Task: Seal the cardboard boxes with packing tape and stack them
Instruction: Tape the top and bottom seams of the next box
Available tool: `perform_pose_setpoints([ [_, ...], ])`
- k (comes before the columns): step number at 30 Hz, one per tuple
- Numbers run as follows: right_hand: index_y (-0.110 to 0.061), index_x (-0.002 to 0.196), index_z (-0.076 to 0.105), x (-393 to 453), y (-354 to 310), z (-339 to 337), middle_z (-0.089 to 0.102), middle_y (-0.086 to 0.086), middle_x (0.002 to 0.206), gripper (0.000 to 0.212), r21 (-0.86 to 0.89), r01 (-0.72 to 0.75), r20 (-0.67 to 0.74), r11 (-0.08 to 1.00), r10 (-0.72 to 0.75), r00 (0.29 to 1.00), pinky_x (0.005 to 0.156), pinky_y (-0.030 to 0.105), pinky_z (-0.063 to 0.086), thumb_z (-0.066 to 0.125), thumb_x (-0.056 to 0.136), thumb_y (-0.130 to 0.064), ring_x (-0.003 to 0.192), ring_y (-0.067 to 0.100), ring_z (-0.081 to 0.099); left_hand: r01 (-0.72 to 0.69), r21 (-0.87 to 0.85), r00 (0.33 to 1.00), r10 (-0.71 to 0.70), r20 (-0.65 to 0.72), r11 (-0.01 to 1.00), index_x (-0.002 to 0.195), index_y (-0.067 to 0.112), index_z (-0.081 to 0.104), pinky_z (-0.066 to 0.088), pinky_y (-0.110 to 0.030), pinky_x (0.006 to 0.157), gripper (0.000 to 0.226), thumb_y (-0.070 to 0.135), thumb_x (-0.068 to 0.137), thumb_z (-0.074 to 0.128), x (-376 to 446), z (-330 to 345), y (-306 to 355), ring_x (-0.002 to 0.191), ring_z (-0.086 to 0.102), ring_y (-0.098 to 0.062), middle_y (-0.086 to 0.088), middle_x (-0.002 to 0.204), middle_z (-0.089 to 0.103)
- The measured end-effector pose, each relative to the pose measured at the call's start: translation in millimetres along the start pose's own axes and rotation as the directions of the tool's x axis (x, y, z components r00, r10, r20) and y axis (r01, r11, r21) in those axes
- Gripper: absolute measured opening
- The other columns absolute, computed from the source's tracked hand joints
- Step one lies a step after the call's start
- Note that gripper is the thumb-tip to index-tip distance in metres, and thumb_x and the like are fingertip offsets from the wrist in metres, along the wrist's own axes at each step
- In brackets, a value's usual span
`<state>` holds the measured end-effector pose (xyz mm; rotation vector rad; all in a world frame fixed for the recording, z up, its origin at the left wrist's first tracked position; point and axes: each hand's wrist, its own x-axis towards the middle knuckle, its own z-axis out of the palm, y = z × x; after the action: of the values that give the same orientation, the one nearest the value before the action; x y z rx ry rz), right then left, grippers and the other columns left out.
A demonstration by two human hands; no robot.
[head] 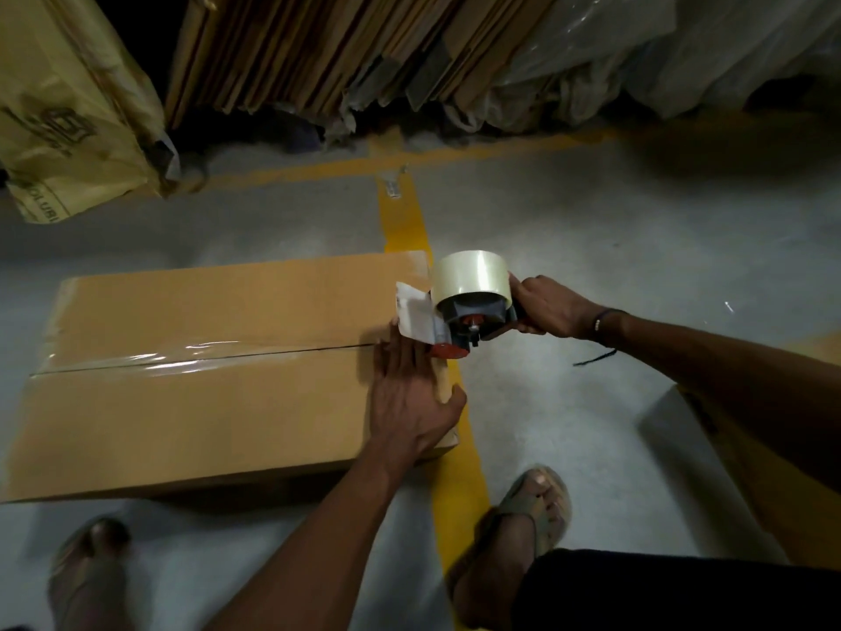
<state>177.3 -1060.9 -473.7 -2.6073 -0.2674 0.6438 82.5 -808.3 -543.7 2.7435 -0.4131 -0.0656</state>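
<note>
Cardboard box (205,375) lies lengthwise left-right on the floor, taped seam too. Left hand (409,393) presses flat on it; right hand (550,311) grips the tape dispenser (468,302). Bag (68,107) lettering's unreadable.

One sealed cardboard box (205,371) on the left, one tape dispenser (468,307) with one tape roll (471,275), two hands (409,393) (550,311), two sandalled feet (86,571) (537,507), one yellow bag (68,111) far left.

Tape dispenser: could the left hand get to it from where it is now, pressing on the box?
Probably yes. The left hand lies flat on the box at its right end, right beside the tape dispenser, which the right hand grips by the handle. Nothing lies between them.
</note>
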Motion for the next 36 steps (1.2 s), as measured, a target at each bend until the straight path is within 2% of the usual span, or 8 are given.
perform_pose_setpoints([
  [7,-0.003,0.144,0.038,-21.1,38.5,-23.4,0.065,0.009,0.076,0.047,0.108,-0.153,-0.034,0.982,0.157,0.987,0.059,0.026,0.045,0.055,0.101,-0.016,0.061,0.023,0.056,0.045,-0.015,0.995,-0.044,0.085,0.999,0.163,0.013,-0.018,-0.005,-0.047,0.129,0.111,0.062,0.085,0.045,1.5,-3.3,1.3,0.158,-0.022,-0.023,-0.007,0.171,-0.023],
  [10,-0.006,0.133,0.054,-17.3,41.5,-18.3,0.065,0.006,0.07,0.051,-0.108,-0.094,-0.089,0.99,0.085,0.992,0.057,0.026,0.041,0.038,0.102,-0.043,0.059,0.018,0.056,0.035,-0.007,0.995,-0.034,0.093,0.999,0.163,0.014,-0.018,-0.003,-0.048,0.129,0.11,0.068,0.087,0.042,2.3,-1.5,-0.1,0.157,-0.023,-0.022,-0.006,0.171,-0.023],
  [12,-0.009,0.097,0.071,-7.5,38.5,-14.0,0.06,0.0,0.058,0.085,-0.157,-0.04,-0.094,0.987,0.025,0.995,0.056,0.023,0.034,0.009,0.099,-0.066,0.053,0.011,0.053,0.054,-0.049,0.997,-0.051,0.059,0.997,0.165,0.014,-0.01,-0.005,-0.046,0.129,0.109,0.073,0.088,0.04,4.2,-3.6,0.4,0.159,-0.016,-0.019,-0.004,0.173,-0.013],
  [15,-0.018,0.057,0.059,1.1,28.0,-5.7,0.058,-0.002,0.052,0.085,-0.121,-0.061,-0.08,0.991,0.052,0.995,0.061,0.026,0.038,0.005,0.099,-0.068,0.051,0.012,0.054,0.112,-0.338,0.987,-0.144,-0.072,0.935,0.156,0.016,0.035,0.02,-0.049,0.125,0.092,0.075,0.086,0.044,9.5,-20.1,7.6,0.15,0.031,-0.021,-0.004,0.16,0.039],
  [19,-0.017,0.06,0.06,7.3,20.3,-5.2,0.06,-0.001,0.054,0.086,-0.153,-0.052,-0.025,0.987,0.048,0.999,0.064,0.028,0.041,0.005,0.1,-0.069,0.053,0.013,0.057,0.349,-0.531,0.918,-0.396,0.027,0.773,0.114,0.016,0.058,0.044,-0.05,0.1,0.094,0.097,0.071,0.04,37.0,-55.5,25.6,0.113,0.055,-0.03,-0.007,0.117,0.061],
  [23,-0.011,0.069,0.065,11.5,22.3,-6.1,0.066,0.002,0.06,0.101,0.009,-0.114,0.065,0.993,0.113,0.991,0.067,0.032,0.055,-0.001,0.086,-0.086,0.056,0.018,0.061,0.636,-0.42,0.772,-0.515,0.373,0.648,0.147,0.006,0.042,0.036,-0.056,0.112,0.148,0.106,0.038,0.042,79.6,-81.7,40.6,0.136,0.042,-0.039,-0.016,0.149,0.047],
  [28,-0.011,0.066,0.062,13.2,19.8,-5.1,0.062,0.005,0.06,0.092,0.055,-0.176,0.082,0.983,0.171,0.982,0.06,0.027,0.051,0.004,0.096,-0.076,0.054,0.017,0.056,0.654,-0.461,0.75,-0.435,0.499,0.6,0.155,0.011,0.023,0.035,-0.047,0.103,0.15,0.1,0.039,0.056,90.8,-81.3,39.5,0.138,0.033,-0.037,-0.015,0.154,0.035],
  [36,-0.015,0.062,0.063,13.9,17.5,0.6,0.063,-0.001,0.057,0.085,-0.105,-0.102,-0.056,0.989,0.096,0.994,0.062,0.027,0.04,0.006,0.104,-0.062,0.059,0.017,0.062,0.591,-0.491,0.797,-0.368,0.479,0.64,0.135,0.028,0.041,0.037,-0.054,0.108,0.116,0.099,0.043,0.042,80.2,-79.5,28.5,0.121,0.038,-0.03,-0.008,0.133,0.047],
])
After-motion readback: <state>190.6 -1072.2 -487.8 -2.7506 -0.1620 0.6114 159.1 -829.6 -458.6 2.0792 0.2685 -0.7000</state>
